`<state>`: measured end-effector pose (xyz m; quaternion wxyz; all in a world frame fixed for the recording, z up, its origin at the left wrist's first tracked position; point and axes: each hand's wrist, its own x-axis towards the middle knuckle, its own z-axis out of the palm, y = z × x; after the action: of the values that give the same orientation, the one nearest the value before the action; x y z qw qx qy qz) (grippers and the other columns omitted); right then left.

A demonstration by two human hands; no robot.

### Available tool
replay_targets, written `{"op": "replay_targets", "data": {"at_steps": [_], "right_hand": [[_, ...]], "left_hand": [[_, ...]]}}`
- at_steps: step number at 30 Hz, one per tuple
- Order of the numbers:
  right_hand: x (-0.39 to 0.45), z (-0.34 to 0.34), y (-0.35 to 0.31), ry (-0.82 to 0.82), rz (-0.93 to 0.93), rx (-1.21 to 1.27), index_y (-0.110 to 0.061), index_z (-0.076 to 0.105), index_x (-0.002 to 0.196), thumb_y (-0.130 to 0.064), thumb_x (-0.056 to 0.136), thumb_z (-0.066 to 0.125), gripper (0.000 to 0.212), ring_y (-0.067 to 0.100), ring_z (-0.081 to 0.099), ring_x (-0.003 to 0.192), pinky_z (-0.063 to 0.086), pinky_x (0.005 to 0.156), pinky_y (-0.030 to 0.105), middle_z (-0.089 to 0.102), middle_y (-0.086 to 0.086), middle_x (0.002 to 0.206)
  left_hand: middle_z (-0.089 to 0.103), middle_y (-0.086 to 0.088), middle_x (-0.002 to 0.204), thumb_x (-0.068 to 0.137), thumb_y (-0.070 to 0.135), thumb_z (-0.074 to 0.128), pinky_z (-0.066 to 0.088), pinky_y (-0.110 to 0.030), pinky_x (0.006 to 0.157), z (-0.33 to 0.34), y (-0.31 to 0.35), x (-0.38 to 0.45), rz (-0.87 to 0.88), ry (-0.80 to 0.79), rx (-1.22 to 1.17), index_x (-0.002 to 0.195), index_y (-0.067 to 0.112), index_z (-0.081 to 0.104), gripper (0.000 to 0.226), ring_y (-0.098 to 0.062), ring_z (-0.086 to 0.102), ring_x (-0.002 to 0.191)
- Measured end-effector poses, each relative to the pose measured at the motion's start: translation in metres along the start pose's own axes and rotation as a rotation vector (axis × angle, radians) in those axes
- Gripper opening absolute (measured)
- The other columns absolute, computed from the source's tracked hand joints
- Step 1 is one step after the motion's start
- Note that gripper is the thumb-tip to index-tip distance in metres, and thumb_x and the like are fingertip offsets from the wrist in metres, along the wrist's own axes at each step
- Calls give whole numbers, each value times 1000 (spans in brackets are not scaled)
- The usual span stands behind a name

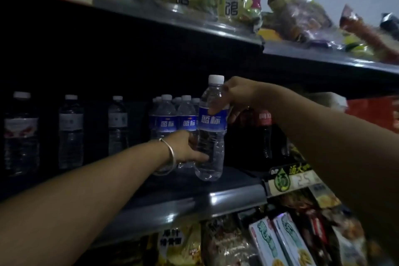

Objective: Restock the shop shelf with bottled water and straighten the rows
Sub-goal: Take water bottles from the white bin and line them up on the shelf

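A clear water bottle (pixel 210 136) with a blue label and white cap stands at the front of the middle shelf (pixel 194 198), leaning a little to the left. My right hand (pixel 235 99) grips it at the shoulder, just under the cap. My left hand (pixel 187 147), with a silver bangle on the wrist, holds its lower body from the left. Right behind it stand several bottles of the same blue-label water (pixel 167 119) in rows.
Three taller water bottles (pixel 71 131) stand spaced apart on the left of the shelf. Dark cola bottles (pixel 266 134) stand to the right. Snack bags (pixel 235 6) fill the shelf above, and packets and boxes (pixel 278 244) sit below. A price tag (pixel 291 176) hangs at the shelf's right front.
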<state>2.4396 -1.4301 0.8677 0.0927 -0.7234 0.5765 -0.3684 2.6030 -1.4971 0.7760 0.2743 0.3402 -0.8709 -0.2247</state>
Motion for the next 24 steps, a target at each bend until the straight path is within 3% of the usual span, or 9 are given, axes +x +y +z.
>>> {"op": "replay_targets", "data": {"at_steps": [3,6,10,13,18,22,24], "right_hand": [[30,6,24,-22,1,-21,-2,67,98,-13,72,77,30,26,68,74,57,57,31,70,12,88],[54,14,45,-34,14,-7,0,65,103,-14,73,77,35,31,67,81,59,61,32,68,15,95],[79,19,65,-8,12,33,1,65,103,-14,72,77,36,31,66,85,58,64,34,67,10,94],[95,25,80,36,19,103,1,64,104,-14,72,77,38,27,64,82,57,66,35,65,10,94],[105,31,103,18,77,226,-11,59,91,-22,77,75,24,21,63,76,57,65,32,64,9,92],[100,39,112,-178,185,152,-11,59,114,-19,74,77,44,30,63,100,56,82,48,64,10,110],[99,46,116,-181,173,182,-13,58,111,-11,75,76,40,30,63,100,54,84,53,64,9,110]], "left_hand": [[69,-9,96,76,15,75,51,-27,76,16,-17,30,-58,39,40,100,4,65,29,-21,63,86],[68,-8,101,76,23,75,50,-30,86,25,-32,54,-121,83,133,102,5,64,34,-24,65,97],[67,-6,105,72,38,76,49,-29,84,31,-52,80,-201,137,281,105,7,63,48,-25,63,99],[67,-8,99,74,38,74,43,-23,74,38,-59,89,-232,144,335,102,3,64,45,-27,63,99],[69,-13,96,75,43,72,46,-23,73,43,-60,98,-244,157,388,96,1,67,47,-29,65,95],[68,-13,95,75,39,73,41,-19,71,45,-58,101,-206,201,419,98,1,67,45,-27,65,97],[69,-15,100,76,40,71,44,-21,76,46,-58,102,-205,203,444,98,2,67,44,-27,64,98]]}}
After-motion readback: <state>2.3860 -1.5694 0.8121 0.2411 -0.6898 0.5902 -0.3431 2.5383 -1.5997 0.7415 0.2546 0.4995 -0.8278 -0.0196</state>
